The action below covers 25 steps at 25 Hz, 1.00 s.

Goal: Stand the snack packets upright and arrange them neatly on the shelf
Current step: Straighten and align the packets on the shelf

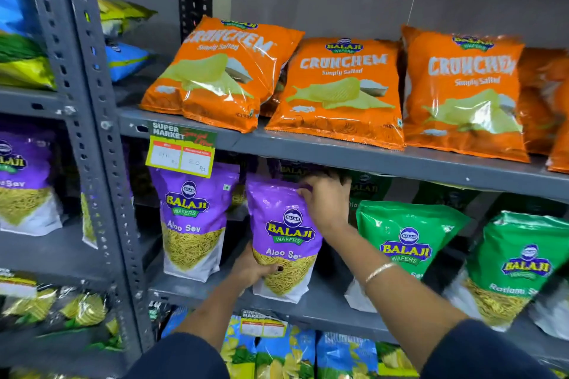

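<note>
A purple Aloo Sev packet stands upright on the middle shelf. My left hand grips its lower left side, thumb across the front. My right hand pinches its top right corner, just under the shelf above. A second purple Aloo Sev packet stands upright to its left, a small gap between them. To the right, two green Ratlami Sev packets stand upright, the farther one leaning slightly.
Three orange Crunchem packets lean back on the upper shelf. A price tag hangs from that shelf's edge. A grey perforated upright divides the racks. Blue and yellow packets fill the shelf below.
</note>
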{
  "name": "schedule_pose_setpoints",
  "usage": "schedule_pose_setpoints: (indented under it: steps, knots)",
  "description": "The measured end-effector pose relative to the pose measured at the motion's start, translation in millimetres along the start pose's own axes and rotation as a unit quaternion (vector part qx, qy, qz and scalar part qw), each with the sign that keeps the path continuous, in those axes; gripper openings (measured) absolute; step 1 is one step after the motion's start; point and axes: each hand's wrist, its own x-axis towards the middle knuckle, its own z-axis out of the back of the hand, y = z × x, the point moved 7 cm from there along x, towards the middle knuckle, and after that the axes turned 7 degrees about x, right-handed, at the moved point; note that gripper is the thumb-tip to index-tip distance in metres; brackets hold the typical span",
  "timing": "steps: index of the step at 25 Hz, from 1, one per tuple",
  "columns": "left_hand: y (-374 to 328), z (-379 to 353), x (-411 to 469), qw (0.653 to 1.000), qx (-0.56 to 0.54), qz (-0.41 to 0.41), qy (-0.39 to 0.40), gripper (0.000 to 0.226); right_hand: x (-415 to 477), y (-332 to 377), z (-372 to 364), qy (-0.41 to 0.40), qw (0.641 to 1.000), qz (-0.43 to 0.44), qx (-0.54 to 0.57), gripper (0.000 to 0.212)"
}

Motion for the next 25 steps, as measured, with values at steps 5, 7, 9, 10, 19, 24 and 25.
schedule_pose_setpoints:
  steps: [5, 7, 9, 10, 19, 24, 25]
  knots:
    - [5.2, -8.9, -8.6, 0.996, 0.076, 0.039, 0.008, 0.107, -96.4, -32.7, -88.0, 0.142, 0.987, -0.019, 0.066, 0.025]
    - [9.1, -12.8, -9.1, 0.994, 0.100, 0.035, -0.007, 0.109, -123.5, -71.9, -130.3, 0.242, 0.913, -0.233, 0.231, 0.044]
    - [9.0, -16.4, -4.9, 0.995, 0.098, 0.023, -0.001, 0.114, -125.7, -85.6, -148.4, 0.240, 0.834, -0.308, 0.391, 0.067]
    - [8.4, -17.6, -2.0, 0.995, 0.100, 0.019, 0.003, 0.113, -123.8, -87.3, -152.8, 0.240, 0.811, -0.316, 0.429, 0.077]
    - [8.0, -13.3, -9.6, 0.974, 0.196, 0.006, -0.108, 0.112, -133.0, -106.1, -159.6, 0.214, 0.826, -0.347, 0.390, 0.069]
    - [-21.1, -62.2, -69.4, 0.870, 0.356, -0.232, -0.249, 0.068, -201.3, -204.6, -115.0, 0.328, 0.778, -0.474, 0.249, 0.038]
    - [-29.8, -86.5, -68.8, 0.889, 0.339, -0.243, -0.191, 0.068, -205.6, -232.0, -100.3, 0.331, 0.783, -0.481, 0.213, 0.038]
